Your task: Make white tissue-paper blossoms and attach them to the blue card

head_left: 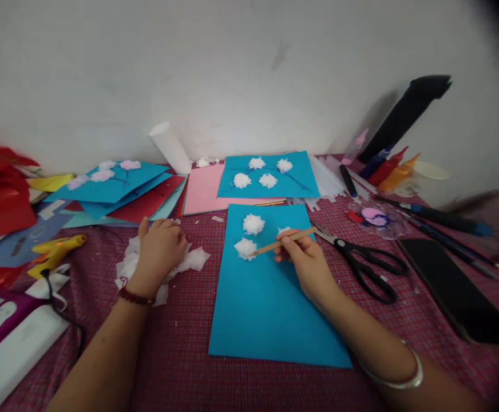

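Note:
My right hand [305, 260] is closed on a flat wooden stick [270, 246], pinched between thumb and fingers. The stick's left end meets the edge of a white tissue-paper flower [245, 248] on a blue sheet of paper [270, 320]. Above it sits another white flower [253, 224]; a third [284, 230] is partly covered by the stick and hand. My left hand [161, 249] rests with curled fingers on a pile of white tissue-paper pieces [127, 263]. Its fingertips are hidden, so what they grip does not show.
Black-handled scissors [361, 260] lie right of the sheet, near a black phone [455, 289]. Behind is a blue card with white flowers [270, 173]. At left are a yellow glue gun [56, 252], its cord and a white power strip [22, 355]. Paint tubes [397, 171] stand against the wall.

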`<state>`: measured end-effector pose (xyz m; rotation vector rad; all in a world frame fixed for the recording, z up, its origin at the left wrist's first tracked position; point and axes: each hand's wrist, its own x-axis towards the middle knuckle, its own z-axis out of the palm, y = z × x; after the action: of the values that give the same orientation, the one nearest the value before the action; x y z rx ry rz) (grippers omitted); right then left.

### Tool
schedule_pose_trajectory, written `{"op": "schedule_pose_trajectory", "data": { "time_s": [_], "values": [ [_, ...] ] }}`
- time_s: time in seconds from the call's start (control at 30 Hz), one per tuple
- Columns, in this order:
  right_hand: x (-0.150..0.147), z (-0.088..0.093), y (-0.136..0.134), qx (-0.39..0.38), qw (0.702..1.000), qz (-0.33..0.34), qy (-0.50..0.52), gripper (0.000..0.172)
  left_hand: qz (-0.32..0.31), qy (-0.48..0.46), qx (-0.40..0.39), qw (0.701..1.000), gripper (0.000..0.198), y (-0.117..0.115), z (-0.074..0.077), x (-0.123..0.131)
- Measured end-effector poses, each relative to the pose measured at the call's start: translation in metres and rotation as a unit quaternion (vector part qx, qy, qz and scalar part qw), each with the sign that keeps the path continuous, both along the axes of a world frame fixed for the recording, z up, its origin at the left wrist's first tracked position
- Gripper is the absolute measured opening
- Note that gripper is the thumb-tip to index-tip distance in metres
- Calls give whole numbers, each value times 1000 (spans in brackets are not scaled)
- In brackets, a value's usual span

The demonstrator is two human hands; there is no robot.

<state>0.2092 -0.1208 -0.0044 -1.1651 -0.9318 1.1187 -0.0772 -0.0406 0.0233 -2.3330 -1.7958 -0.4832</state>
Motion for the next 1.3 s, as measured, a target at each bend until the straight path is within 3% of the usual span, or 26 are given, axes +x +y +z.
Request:
{"op": "schedule_pose_trajectory", "data": {
  "time_s": [0.07,0.13,0.23,0.3,0.4,0.7,0.87,1.07,1.3],
  "values": [
    [1,-1,1,-1,1000,-5,-2,24,5,-112,9,994,13,-3,9,1],
    [2,-1,1,1,1000,-5,-1,22,-1,-267,-20,964,11,-11,19,5],
    [2,0,1,14,1000,17,-15,20,-41,-466,-179,865,13,-26,28,22],
    [1,0,0,28,999,32,-34,20,-81,-504,-295,807,15,-34,27,36],
    [-1,0,0,31,997,42,-53,20,-118,-486,-381,777,15,-39,19,54],
    [-2,1,0,40,995,41,-84,20,-132,-447,-420,779,18,-36,-3,63],
    [-2,-3,1,40,995,36,-86,20,-165,-352,-408,826,14,-36,-7,65],
    [-2,1,0,38,996,21,-84,18,-201,-301,-300,883,12,-35,-12,80],
    [-5,12,-12,89,989,7,-116,12,-156,-352,-308,870,3,-31,-21,87]
  ]
}}
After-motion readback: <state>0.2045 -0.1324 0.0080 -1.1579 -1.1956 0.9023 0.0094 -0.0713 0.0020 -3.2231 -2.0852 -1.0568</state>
